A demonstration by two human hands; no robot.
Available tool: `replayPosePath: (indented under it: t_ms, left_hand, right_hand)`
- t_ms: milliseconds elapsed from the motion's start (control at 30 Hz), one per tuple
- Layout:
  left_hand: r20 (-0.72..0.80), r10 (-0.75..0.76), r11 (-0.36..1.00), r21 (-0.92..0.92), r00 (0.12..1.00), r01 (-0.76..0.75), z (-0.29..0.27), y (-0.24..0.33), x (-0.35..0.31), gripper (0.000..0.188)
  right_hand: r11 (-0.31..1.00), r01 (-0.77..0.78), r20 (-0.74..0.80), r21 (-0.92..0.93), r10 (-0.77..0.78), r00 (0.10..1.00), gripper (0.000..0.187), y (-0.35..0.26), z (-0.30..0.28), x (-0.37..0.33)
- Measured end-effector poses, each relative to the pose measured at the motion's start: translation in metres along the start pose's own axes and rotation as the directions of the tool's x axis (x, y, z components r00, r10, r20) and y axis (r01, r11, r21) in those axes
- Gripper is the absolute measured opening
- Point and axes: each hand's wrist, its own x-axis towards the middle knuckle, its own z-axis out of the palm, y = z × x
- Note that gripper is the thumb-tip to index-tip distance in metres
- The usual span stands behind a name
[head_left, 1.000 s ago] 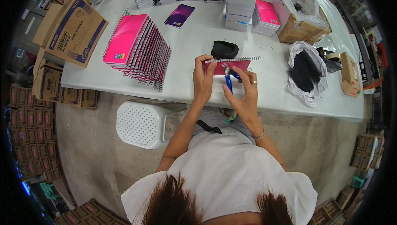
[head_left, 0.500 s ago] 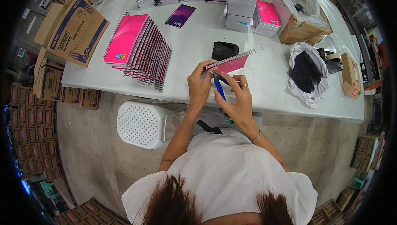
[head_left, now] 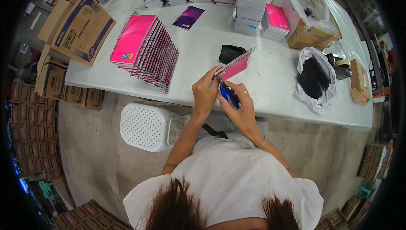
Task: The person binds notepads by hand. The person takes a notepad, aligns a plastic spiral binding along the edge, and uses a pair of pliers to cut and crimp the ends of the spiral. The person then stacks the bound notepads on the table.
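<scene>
A pink spiral notebook is tilted up over the table's front edge, its wire coil along the upper side. My left hand grips its near end by the coil. In my right hand are blue-handled pliers, the fingers closed round the handles. The jaws meet the near end of the coil beside my left fingertips; whether they bite the wire I cannot tell. Just behind the notebook lies a black case or holder.
A tall stack of pink spiral notebooks stands left, a purple notebook behind it. Right are black coils on white plastic, a tape dispenser and a cardboard box. Page stacks line the back. A white stool stands front left.
My right hand has closed round the pliers' handles, which were spread before. The notebook has tilted more steeply, its far end swinging left and up.
</scene>
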Motion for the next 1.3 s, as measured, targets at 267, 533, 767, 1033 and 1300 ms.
replayPosePath:
  t_ms: [267,533,767,1033,1300]
  left_hand:
    - [0.026,-0.097,0.995,-0.032,0.995,0.098,-0.003,0.024,0.004,0.026]
    - [-0.265,-0.097,0.995,-0.032,0.960,0.091,-0.099,0.105,0.081,0.032]
    - [-0.114,0.044,0.998,0.053,0.993,-0.038,-0.211,0.120,0.171,0.036]
    - [0.439,0.094,0.918,0.310,0.894,-0.249,-0.218,0.091,0.260,0.049]
    - [0.693,-0.028,0.867,0.375,0.720,-0.328,-0.178,0.045,0.264,0.047]
  right_hand:
    - [0.410,-0.627,0.565,0.662,0.277,0.777,0.035,-0.028,-0.039,0.014]
    - [0.788,0.111,-0.031,-0.606,-0.163,0.986,0.044,0.039,-0.125,0.037]
    - [0.619,0.089,-0.053,-0.780,-0.208,0.977,0.046,0.063,-0.148,0.040]
    - [0.532,0.053,-0.032,-0.845,-0.149,0.988,0.049,0.056,-0.147,0.042]
    - [0.522,0.056,-0.003,-0.851,-0.111,0.994,0.051,0.054,-0.150,0.043]
